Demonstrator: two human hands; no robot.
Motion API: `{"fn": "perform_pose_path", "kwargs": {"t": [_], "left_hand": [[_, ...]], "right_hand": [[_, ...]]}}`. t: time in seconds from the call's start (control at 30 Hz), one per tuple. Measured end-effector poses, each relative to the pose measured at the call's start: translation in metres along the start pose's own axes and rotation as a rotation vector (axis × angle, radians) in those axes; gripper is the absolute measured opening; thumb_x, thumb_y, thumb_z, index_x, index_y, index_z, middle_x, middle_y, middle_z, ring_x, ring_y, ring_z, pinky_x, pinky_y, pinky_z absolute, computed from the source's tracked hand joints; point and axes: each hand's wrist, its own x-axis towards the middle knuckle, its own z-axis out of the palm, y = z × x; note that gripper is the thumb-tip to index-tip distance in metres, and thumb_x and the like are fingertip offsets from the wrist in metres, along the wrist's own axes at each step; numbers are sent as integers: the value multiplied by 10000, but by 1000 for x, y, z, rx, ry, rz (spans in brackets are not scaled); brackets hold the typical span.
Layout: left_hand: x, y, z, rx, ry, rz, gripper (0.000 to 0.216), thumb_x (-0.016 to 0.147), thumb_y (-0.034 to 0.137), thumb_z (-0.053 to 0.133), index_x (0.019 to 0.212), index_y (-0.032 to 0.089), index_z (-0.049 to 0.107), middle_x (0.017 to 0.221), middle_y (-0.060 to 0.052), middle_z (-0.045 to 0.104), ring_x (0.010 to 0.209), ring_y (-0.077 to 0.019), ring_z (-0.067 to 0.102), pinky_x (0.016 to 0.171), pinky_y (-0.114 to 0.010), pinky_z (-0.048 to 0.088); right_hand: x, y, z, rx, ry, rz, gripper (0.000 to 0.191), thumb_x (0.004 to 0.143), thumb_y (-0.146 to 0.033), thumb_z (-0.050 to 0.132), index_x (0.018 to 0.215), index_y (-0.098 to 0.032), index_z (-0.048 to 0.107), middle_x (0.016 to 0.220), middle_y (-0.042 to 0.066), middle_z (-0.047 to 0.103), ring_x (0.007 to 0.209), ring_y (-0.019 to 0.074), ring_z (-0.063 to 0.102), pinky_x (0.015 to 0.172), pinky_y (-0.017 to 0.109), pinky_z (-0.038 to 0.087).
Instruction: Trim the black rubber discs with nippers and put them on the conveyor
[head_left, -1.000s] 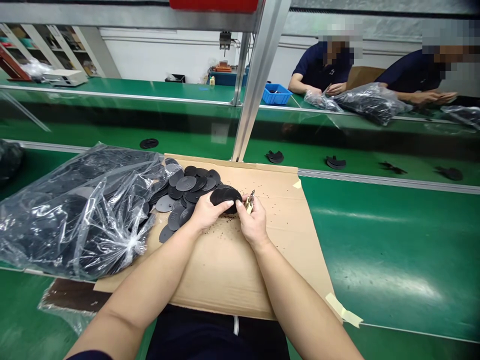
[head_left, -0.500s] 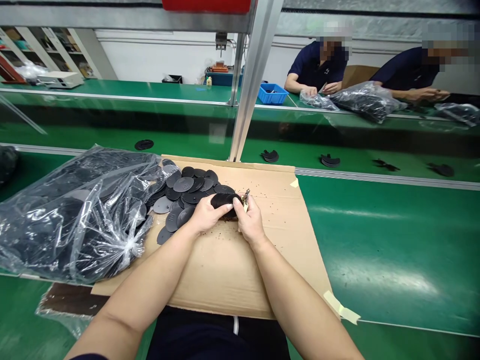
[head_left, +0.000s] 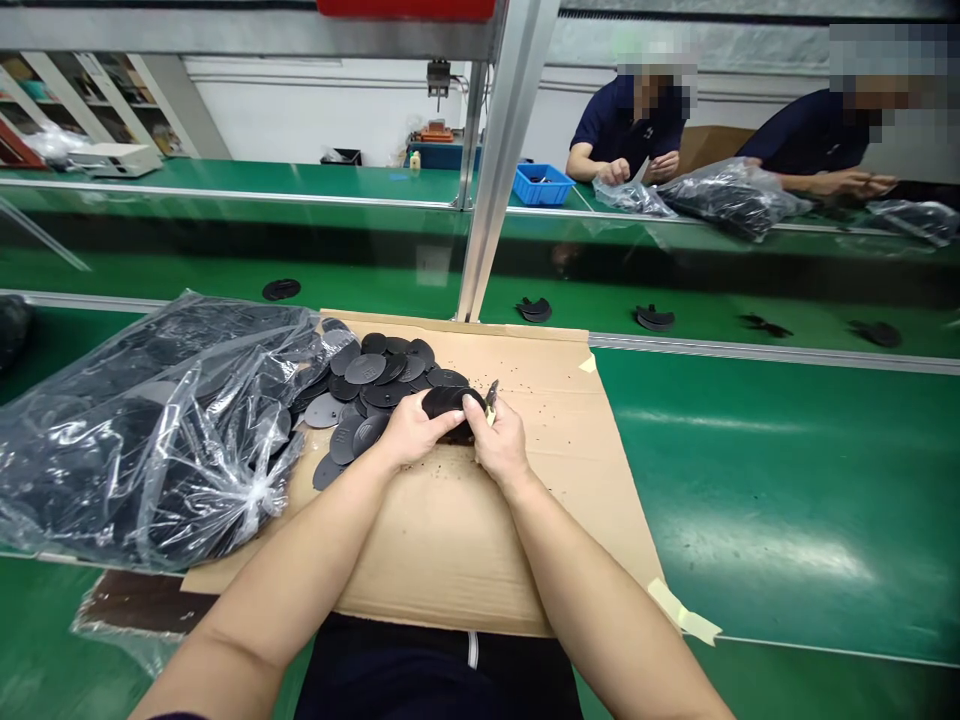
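Note:
My left hand [head_left: 410, 428] is wrapped round the near side of a stack of thin black plastic discs [head_left: 444, 401], held just above the cardboard. On the stack's other end rests the thumb of my right hand [head_left: 500, 440]. That same hand grips a small pair of cutting pliers [head_left: 492, 396] with pale yellow handles, its dark jaws pointing up and away from me. My other right fingers are mostly hidden. Close by on the left lies a loose pile of black discs [head_left: 365, 369], some with raised markings. Tiny dark scraps dot the cardboard around my hands.
A cardboard sheet [head_left: 450, 540] is taped onto the green bench [head_left: 765, 480]. Left of it bulges a clear plastic bag [head_left: 150, 440] full of black discs. Several dark parts lie on the conveyor [head_left: 405, 280] ahead, behind a metal post [head_left: 499, 160]. Two people work beyond, near a blue bin [head_left: 541, 185].
The pliers' jaws have tilted slightly and stand clearer of the stack. Both hands keep nearly the same place. The view has shifted a little.

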Motion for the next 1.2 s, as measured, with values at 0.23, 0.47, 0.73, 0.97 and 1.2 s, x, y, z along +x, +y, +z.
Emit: {"fn": "perform_pose_path", "kwargs": {"t": [0.23, 0.47, 0.73, 0.97, 1.2], "left_hand": [[-1, -2, 0, 95, -43, 27, 340, 721, 326, 757, 1006, 147, 709, 994, -96, 722, 922, -236, 660, 877, -358, 508], [-3, -6, 6, 139, -2, 28, 349, 731, 337, 748, 1019, 145, 708, 1014, -102, 721, 926, -241, 660, 903, -373, 497], [-3, -12, 13, -7, 114, -13, 386, 616, 286, 834, 964, 169, 714, 977, -86, 721, 952, -246, 651, 918, -368, 496], [2, -6, 9, -347, 83, -183, 490, 595, 259, 853, 1027, 140, 654, 976, -71, 701, 889, -194, 656, 823, -321, 534], [5, 3, -10, -673, -77, -462, 316, 703, 176, 775, 981, 132, 631, 861, -53, 673, 662, -111, 629, 487, -168, 483]], "right_hand": [[0, -3, 1, 51, 19, -114, 385, 902, -534, 475, 1014, -193, 614, 943, 64, 680, 894, 208, 641, 857, 352, 497], [3, -9, 2, -39, 81, -76, 380, 887, -530, 493, 852, -181, 638, 737, 43, 671, 702, 195, 635, 682, 310, 483], [6, -13, 4, -62, 158, -84, 388, 872, -523, 530, 738, -173, 630, 607, 14, 593, 588, 155, 563, 600, 269, 436], [5, -11, 2, 230, 71, -88, 367, 873, -526, 543, 947, -180, 641, 823, 37, 651, 773, 171, 609, 749, 300, 495], [1, -10, -15, 289, -167, -164, 234, 837, -389, 637, 969, -196, 643, 807, 20, 638, 701, 150, 589, 691, 303, 509]]}}
